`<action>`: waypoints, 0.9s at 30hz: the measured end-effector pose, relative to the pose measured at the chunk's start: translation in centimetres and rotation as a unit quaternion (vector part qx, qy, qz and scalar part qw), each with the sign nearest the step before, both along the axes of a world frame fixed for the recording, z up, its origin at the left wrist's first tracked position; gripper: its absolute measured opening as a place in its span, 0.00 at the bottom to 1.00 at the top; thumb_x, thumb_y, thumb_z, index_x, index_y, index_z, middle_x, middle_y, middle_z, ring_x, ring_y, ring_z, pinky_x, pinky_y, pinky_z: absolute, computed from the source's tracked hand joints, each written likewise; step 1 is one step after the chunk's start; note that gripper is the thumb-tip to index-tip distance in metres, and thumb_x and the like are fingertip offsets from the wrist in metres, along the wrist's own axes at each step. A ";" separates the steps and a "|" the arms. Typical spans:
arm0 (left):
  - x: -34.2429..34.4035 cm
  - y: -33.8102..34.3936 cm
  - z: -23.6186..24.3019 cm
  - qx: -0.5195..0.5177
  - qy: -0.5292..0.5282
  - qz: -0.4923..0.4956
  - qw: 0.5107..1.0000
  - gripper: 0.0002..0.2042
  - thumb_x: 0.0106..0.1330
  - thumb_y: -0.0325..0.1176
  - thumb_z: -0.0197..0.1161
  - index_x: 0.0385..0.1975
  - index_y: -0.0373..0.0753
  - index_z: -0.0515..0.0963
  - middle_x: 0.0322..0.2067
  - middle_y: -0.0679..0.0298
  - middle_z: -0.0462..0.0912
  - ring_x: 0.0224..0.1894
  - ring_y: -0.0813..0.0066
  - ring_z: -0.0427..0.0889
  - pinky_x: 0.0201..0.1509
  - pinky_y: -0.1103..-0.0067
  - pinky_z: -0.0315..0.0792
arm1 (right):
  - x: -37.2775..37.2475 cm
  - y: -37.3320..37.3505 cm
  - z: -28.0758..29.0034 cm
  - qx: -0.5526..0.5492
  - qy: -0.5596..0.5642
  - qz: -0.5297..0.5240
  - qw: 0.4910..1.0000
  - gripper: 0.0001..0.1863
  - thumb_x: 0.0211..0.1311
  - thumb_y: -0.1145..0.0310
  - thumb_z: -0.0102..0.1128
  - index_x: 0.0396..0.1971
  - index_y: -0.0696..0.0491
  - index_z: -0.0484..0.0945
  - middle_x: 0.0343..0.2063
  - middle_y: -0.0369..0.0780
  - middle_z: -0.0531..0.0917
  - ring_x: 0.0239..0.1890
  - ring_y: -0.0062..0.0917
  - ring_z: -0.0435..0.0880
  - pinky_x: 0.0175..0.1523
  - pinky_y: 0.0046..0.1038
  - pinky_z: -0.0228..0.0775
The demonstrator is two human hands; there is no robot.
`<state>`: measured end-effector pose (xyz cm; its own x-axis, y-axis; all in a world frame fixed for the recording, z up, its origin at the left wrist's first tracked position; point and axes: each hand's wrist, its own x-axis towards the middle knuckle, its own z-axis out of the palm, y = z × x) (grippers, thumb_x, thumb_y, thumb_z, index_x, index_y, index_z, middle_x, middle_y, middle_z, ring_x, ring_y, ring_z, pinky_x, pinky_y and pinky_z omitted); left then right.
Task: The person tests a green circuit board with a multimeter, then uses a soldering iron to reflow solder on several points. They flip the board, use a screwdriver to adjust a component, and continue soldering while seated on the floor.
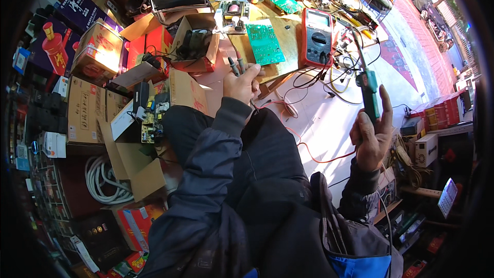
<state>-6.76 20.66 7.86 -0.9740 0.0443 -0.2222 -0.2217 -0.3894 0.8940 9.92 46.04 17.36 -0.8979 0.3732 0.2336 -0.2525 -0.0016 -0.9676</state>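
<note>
Probes (235, 67) in left hand (241, 86), soldering iron (369, 91) in right hand (371, 136)

Both hands are closed around tools. The left is curled around a pair of dark probes, their ends sticking up past the thumb, close to the near edge of the wooden desk (291, 36). The right grips the soldering iron by its green handle, one finger stretched up alongside; its metal shaft points toward the clutter on the desk's right side. Whether the tip touches anything cannot be told.

On the desk just beyond the left hand lies a green circuit board (264, 44). To its right sits a multimeter (316, 38) with a red rim, dark face and round dial, and dark cables (309, 75) tangle below and beside it. Farther back lies a second green board (282, 2), with a board crowded with components (234, 11) to its left.

A thin red wire (325, 162) loops over the pale floor (329, 128) between the person's legs and right arm. To the left stands an open carton (209, 54) of dark items, and lower down a coil of pale cable (103, 184).
</note>
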 end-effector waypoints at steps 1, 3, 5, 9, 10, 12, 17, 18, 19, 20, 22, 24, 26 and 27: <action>-0.1 0.1 -0.1 -0.002 -0.001 0.001 1.000 0.09 0.70 0.34 0.67 0.37 0.33 0.82 0.31 0.60 0.86 0.17 0.84 0.72 0.17 0.82 0.64 | 0.0 -0.8 0.5 -0.002 -0.012 0.005 1.000 0.36 0.73 0.76 0.56 0.78 0.56 0.54 0.25 0.33 0.75 0.17 0.12 0.67 0.22 0.15 0.58; -0.3 0.3 -0.1 -0.004 -0.009 0.001 1.000 0.09 0.69 0.33 0.66 0.35 0.32 0.82 0.30 0.59 0.87 0.16 0.84 0.72 0.16 0.83 0.62 | -0.1 -1.8 1.2 -0.023 -0.006 0.032 0.999 0.34 0.73 0.77 0.54 0.77 0.55 0.57 0.30 0.39 0.81 0.19 0.15 0.74 0.22 0.17 0.67; -0.4 0.4 -0.1 -0.002 -0.011 -0.001 1.000 0.08 0.69 0.32 0.66 0.35 0.32 0.81 0.31 0.57 0.87 0.16 0.84 0.72 0.15 0.84 0.57 | -0.3 -2.4 1.5 -0.061 -0.003 0.040 0.997 0.31 0.74 0.77 0.52 0.75 0.56 0.60 0.34 0.43 0.82 0.20 0.18 0.78 0.24 0.20 0.72; -0.2 0.7 0.0 0.013 0.002 0.000 1.000 0.08 0.69 0.30 0.66 0.32 0.31 0.82 0.27 0.58 0.86 0.15 0.83 0.72 0.17 0.83 0.65 | -1.3 -2.4 1.8 -0.066 0.029 0.045 0.996 0.25 0.76 0.74 0.50 0.70 0.58 0.65 0.36 0.47 0.82 0.24 0.26 0.84 0.27 0.25 0.79; -0.3 0.9 0.0 0.012 -0.001 0.010 1.000 0.08 0.69 0.29 0.66 0.32 0.30 0.80 0.27 0.56 0.86 0.14 0.82 0.72 0.17 0.82 0.65 | -1.5 -2.3 2.0 -0.057 0.048 0.055 0.996 0.23 0.77 0.73 0.49 0.69 0.58 0.66 0.36 0.47 0.82 0.25 0.27 0.85 0.28 0.26 0.80; -0.2 0.8 -0.2 0.008 0.005 0.006 1.000 0.08 0.69 0.29 0.65 0.33 0.30 0.80 0.27 0.55 0.86 0.14 0.82 0.72 0.17 0.82 0.65 | -2.0 -1.9 2.3 -0.055 0.073 0.107 0.990 0.24 0.76 0.67 0.47 0.67 0.59 0.66 0.38 0.52 0.84 0.31 0.35 0.90 0.35 0.32 0.85; -0.2 0.6 -0.9 -0.006 0.011 0.001 1.000 0.08 0.69 0.32 0.65 0.35 0.32 0.81 0.27 0.55 0.86 0.14 0.81 0.72 0.15 0.82 0.61 | -3.4 -0.5 3.0 -0.146 0.020 0.214 0.966 0.34 0.68 0.61 0.48 0.72 0.58 0.60 0.52 0.65 0.81 0.50 0.52 0.88 0.55 0.45 0.81; -0.2 0.6 -0.9 -0.004 0.013 -0.001 1.000 0.08 0.69 0.32 0.65 0.35 0.32 0.81 0.27 0.55 0.86 0.14 0.81 0.72 0.15 0.82 0.61 | -3.6 -0.4 2.9 -0.156 0.024 0.229 0.960 0.34 0.68 0.62 0.48 0.72 0.58 0.59 0.53 0.66 0.81 0.52 0.53 0.87 0.56 0.45 0.81; -0.2 0.5 -1.0 -0.002 0.015 -0.002 1.000 0.08 0.69 0.32 0.65 0.35 0.32 0.81 0.26 0.55 0.86 0.13 0.80 0.72 0.15 0.82 0.62 | -3.9 -0.4 2.8 -0.167 0.029 0.244 0.955 0.34 0.68 0.62 0.48 0.73 0.58 0.58 0.54 0.66 0.80 0.53 0.53 0.87 0.57 0.45 0.80; -0.2 0.5 -0.9 -0.002 0.018 -0.002 1.000 0.08 0.69 0.32 0.65 0.35 0.32 0.81 0.26 0.55 0.86 0.13 0.80 0.73 0.15 0.82 0.62 | -4.1 -0.2 2.9 -0.151 0.043 0.276 0.948 0.34 0.69 0.68 0.51 0.73 0.57 0.57 0.57 0.65 0.79 0.57 0.52 0.85 0.60 0.45 0.79; -0.1 0.5 -0.8 0.004 0.001 0.001 1.000 0.08 0.69 0.30 0.64 0.34 0.31 0.79 0.26 0.53 0.86 0.12 0.80 0.72 0.15 0.81 0.63 | -4.6 -0.3 2.5 -0.052 0.103 0.261 0.958 0.33 0.68 0.74 0.52 0.73 0.57 0.57 0.58 0.63 0.79 0.57 0.51 0.85 0.61 0.46 0.78; -0.1 0.5 -0.7 0.011 -0.007 0.003 1.000 0.07 0.69 0.29 0.64 0.34 0.30 0.78 0.26 0.51 0.86 0.12 0.80 0.72 0.16 0.81 0.64 | -4.8 -0.7 2.1 -0.023 0.124 0.199 0.972 0.33 0.65 0.84 0.59 0.69 0.56 0.61 0.51 0.56 0.84 0.53 0.46 0.88 0.57 0.42 0.81; -0.1 0.6 -0.6 0.017 -0.005 0.006 1.000 0.07 0.68 0.30 0.63 0.33 0.31 0.78 0.26 0.51 0.86 0.12 0.80 0.72 0.16 0.80 0.64 | -5.6 -0.9 1.5 0.177 0.176 0.099 0.963 0.33 0.61 0.85 0.66 0.65 0.56 0.65 0.45 0.51 0.85 0.47 0.40 0.90 0.52 0.36 0.82; -0.1 0.6 -0.7 0.013 -0.007 0.006 1.000 0.08 0.69 0.30 0.64 0.33 0.31 0.79 0.26 0.52 0.86 0.12 0.80 0.72 0.15 0.81 0.64 | -5.9 -0.9 1.2 0.269 0.201 0.053 0.941 0.33 0.58 0.86 0.70 0.63 0.56 0.67 0.41 0.49 0.86 0.45 0.37 0.91 0.49 0.33 0.83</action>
